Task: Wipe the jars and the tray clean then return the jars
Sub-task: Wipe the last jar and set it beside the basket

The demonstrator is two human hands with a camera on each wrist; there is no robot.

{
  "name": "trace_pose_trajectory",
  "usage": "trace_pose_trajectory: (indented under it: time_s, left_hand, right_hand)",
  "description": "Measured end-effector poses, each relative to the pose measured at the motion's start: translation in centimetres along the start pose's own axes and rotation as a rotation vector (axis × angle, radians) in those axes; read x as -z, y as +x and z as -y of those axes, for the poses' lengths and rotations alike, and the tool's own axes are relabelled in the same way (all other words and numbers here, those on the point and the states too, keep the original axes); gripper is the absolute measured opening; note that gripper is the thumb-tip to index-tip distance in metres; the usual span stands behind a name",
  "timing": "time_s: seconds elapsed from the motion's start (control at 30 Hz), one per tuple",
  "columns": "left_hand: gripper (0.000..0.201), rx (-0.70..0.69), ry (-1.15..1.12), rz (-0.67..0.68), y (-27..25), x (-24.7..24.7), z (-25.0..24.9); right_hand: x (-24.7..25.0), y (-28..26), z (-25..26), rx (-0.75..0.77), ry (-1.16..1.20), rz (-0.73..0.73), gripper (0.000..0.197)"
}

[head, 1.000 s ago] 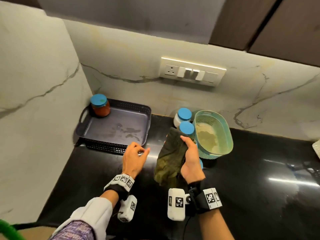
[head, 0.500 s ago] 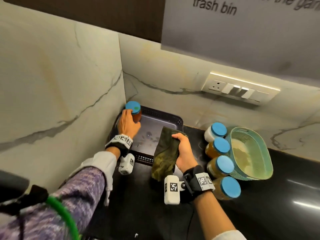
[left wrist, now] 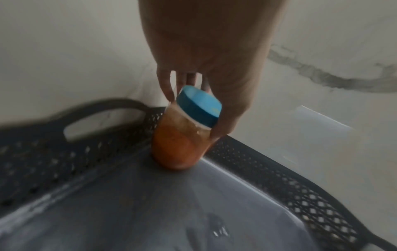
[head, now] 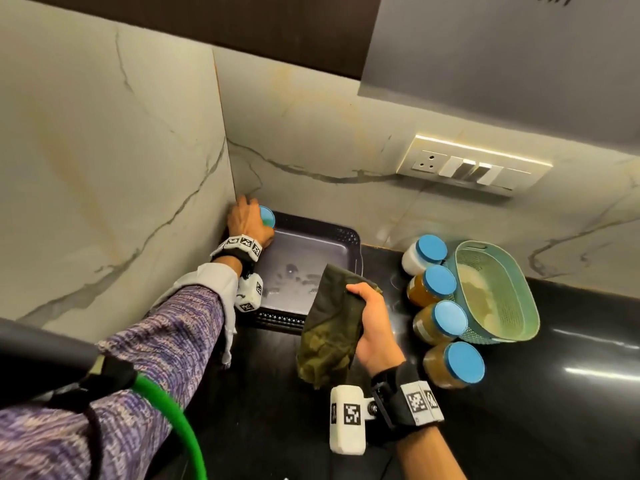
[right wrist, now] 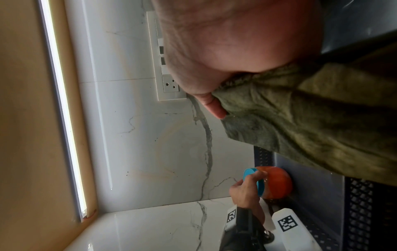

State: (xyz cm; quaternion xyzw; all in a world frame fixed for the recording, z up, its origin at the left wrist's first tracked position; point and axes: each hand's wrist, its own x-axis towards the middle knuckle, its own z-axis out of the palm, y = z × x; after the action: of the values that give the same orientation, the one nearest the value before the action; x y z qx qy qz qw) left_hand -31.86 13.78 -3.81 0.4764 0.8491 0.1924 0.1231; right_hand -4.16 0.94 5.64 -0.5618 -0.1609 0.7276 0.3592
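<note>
- Head view: left hand (head: 246, 220) grasps the orange jar (head: 267, 216) at the far-left corner of the tray (head: 349, 237). Half a second ago the hand had just reached it there. Right hand (head: 372, 327) still clutches the green cloth (head: 329, 334) above the tray's near-right corner. Four jars (head: 438, 318) stand in a row right of the tray.
- Left wrist view: jar tilted, base on the tray floor, fingers (left wrist: 166, 84) round its blue lid (left wrist: 199, 108).
- Right wrist view: thumb pinches the cloth; the jar is in the tray beyond.
</note>
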Motion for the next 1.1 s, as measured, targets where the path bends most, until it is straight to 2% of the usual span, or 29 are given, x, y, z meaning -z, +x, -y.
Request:
trace_pose_trajectory:
  time_s: [0.07, 0.17, 0.23, 0.33, 0.4, 0.47, 0.53, 0.6, 0.7, 0.8, 0.93, 1.0, 1.1]
  left_hand:
    - [0.069, -0.053, -0.044, -0.052, -2.0, 0.1, -0.5]
    - [0.087, -0.132, -0.267, -0.139, -6.3, 0.7, -2.0]
    - [0.096, -0.183, -0.397, -0.189, -9.9, 1.3, -2.8]
    - [0.099, -0.299, -0.510, -0.207, -16.4, 2.2, -3.6]
    - [0.099, -0.375, -0.547, -0.164, -21.1, 2.3, -3.6]
    - [0.100, -0.399, -0.570, -0.060, -25.2, 1.2, -2.8]
    - [0.103, -0.353, -0.590, 0.071, -28.1, -0.9, -1.4]
    - [0.103, -0.305, -0.609, 0.161, -30.0, -3.2, 0.0]
    - [0.093, -0.314, -0.630, 0.199, -31.7, -5.4, 1.1]
    - [0.083, -0.314, -0.640, 0.240, -31.9, -6.3, 1.2]
    - [0.079, -0.311, -0.786, 0.338, -31.5, -7.0, 1.3]
    - [0.076, -0.257, -0.865, 0.355, -31.8, -6.8, 1.1]
    - [0.076, -0.230, -0.909, 0.375, -32.2, -7.0, 1.1]
  right_hand:
    - [0.5, -0.3, -0.4, 0.000, 0.025, -0.013, 0.032]
    - [1.3, -0.5, -0.7, 0.004, 0.065, -0.034, 0.039]
    - [2.1, -1.1, -0.7, 0.022, 0.098, -0.038, 0.036]
    - [3.5, -2.3, -0.5, 0.092, 0.163, -0.029, 0.032]
    - [4.5, -3.0, -0.8, 0.179, 0.127, -0.055, 0.024]
    - [5.6, -3.7, -1.6, 0.338, -0.027, -0.116, 0.017]
    - [6.6, -4.5, -2.8, 0.548, -0.279, -0.096, 0.031]
    - [7.7, -4.6, -4.4, 0.676, -0.567, -0.005, 0.044]
    - [9.4, -3.4, -6.9, 0.681, -0.915, 0.065, 0.054]
    - [10.2, -2.5, -8.2, 0.677, -1.084, 0.087, 0.055]
    - [9.9, -2.0, -8.7, 0.874, -1.387, 0.199, 0.059]
    - [10.4, -1.7, -9.4, 0.904, -1.457, 0.241, 0.058]
    - [12.1, -1.4, -10.5, 0.964, -1.501, 0.207, 0.064]
